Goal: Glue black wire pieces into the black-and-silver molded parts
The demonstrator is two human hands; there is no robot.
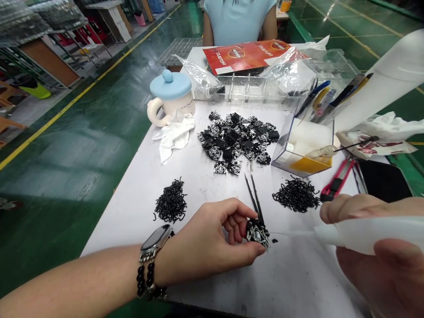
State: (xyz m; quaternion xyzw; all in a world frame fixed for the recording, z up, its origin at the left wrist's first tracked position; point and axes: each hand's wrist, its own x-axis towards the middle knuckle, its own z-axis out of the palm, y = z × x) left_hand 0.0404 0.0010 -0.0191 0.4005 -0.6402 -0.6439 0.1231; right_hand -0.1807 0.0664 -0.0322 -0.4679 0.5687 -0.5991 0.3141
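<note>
My left hand (pixel 212 240) pinches a small black-and-silver metal part (pixel 258 232) between thumb and fingertips, just above the white table. In my right hand (pixel 374 265) is a translucent white squeeze bottle (pixel 374 232), lying sideways with its thin nozzle pointing left at that part. Black tweezers (pixel 254 196) lie just beyond the part, tips pointing away from me. A tiny black piece (pixel 274 240) rests beside it. Farther back is a pile of similar black-and-silver parts (pixel 236 137). Small black curved pieces form a left heap (pixel 171 201) and a right heap (pixel 296 194).
A lidded mug (pixel 172 95) and crumpled tissue (pixel 177 134) stand at the left edge. To the right are a clear pen holder (pixel 303 141), a pink utility knife (pixel 338 179) and a dark phone (pixel 384 179). Plastic trays (pixel 247 88) and a person (pixel 240 22) are at the back.
</note>
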